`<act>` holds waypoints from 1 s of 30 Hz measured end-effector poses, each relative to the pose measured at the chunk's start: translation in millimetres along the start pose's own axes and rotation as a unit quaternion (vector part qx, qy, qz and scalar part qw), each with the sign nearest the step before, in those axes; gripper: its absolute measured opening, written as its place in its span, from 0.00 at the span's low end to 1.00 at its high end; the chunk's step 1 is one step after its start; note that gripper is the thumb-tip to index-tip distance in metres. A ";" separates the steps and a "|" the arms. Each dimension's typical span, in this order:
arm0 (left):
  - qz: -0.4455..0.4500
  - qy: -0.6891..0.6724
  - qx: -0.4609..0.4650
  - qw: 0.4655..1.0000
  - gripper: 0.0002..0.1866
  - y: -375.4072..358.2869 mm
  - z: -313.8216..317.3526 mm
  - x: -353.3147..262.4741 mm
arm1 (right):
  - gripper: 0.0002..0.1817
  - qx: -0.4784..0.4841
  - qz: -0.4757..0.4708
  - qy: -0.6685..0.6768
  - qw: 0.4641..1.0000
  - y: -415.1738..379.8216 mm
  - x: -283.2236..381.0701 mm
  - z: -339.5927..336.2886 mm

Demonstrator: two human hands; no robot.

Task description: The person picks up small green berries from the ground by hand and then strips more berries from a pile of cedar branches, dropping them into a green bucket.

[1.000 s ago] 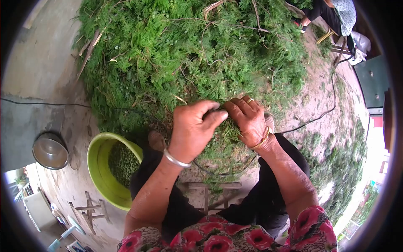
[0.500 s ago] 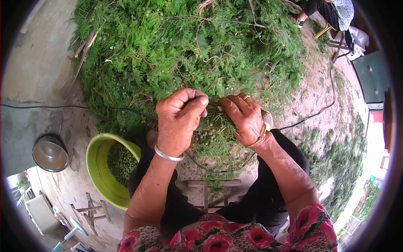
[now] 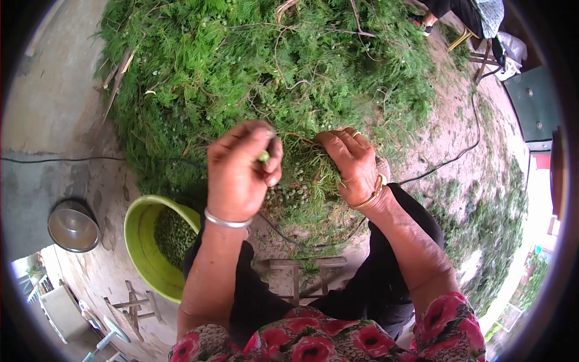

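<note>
My left hand [image 3: 241,175], with a silver bangle at its wrist, has its fingers curled around a small green cone [image 3: 263,157]. To the right, my right hand [image 3: 351,164] is closed on a leafy conifer sprig [image 3: 319,175] whose green tips hang down below the fingers. A large heap of green conifer branches [image 3: 241,66] lies just beyond both hands. Beside my left leg stands a yellow-green bucket [image 3: 136,241], partly filled with small green cones [image 3: 172,232].
A metal bowl [image 3: 73,226] and a small wooden stool [image 3: 132,304] are on the floor at left. A black cable [image 3: 446,164] crosses the ground. Scattered greenery [image 3: 476,223] lies at right. Another person [image 3: 461,15] sits at the top right.
My left hand has moved left and slightly toward me, away from the sprig, and a green cone now shows in its fingers. My right hand has stayed nearly in place with the sprig.
</note>
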State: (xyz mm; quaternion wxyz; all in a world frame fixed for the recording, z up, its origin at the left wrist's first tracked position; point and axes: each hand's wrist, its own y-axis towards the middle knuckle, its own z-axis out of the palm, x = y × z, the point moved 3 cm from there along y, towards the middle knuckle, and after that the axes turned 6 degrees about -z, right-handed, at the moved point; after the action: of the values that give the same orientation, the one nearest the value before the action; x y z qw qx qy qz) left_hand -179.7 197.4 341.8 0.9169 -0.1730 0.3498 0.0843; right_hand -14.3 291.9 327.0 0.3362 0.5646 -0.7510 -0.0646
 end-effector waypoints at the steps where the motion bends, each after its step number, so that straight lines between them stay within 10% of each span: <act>1: -0.019 -0.059 0.036 0.997 0.11 1.5 -4.1 -4.0 | 0.33 -0.002 0.008 0.022 1.000 -0.4 -2.1 -0.9; 6: -0.043 -0.045 0.038 0.997 0.11 -2.7 3.0 8.6 | 0.31 -0.017 0.033 0.046 0.998 3.0 -0.9 -3.1; 10: 0.114 0.446 -0.111 0.881 0.02 -6.4 12.8 18.2 | 0.26 -0.045 0.095 0.136 0.985 3.8 -1.6 -3.4; 23: 0.180 0.590 -0.088 0.782 0.11 -1.3 12.4 25.8 | 0.24 0.036 0.049 0.069 0.996 2.5 -0.5 4.6; 27: 0.227 0.539 -0.097 0.805 0.11 -4.4 15.3 22.3 | 0.24 0.014 0.058 0.123 0.991 4.8 2.0 0.1; 30: 0.032 0.234 -0.112 0.965 0.06 -2.8 11.4 19.0 | 0.20 -0.017 0.093 0.188 0.978 5.0 -0.1 -0.7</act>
State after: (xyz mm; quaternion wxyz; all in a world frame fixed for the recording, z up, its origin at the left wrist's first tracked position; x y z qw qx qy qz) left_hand -157.9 199.7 337.7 0.7812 -0.2784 0.5479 0.1095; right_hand -17.9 294.0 330.0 0.4856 0.4887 -0.7222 0.0614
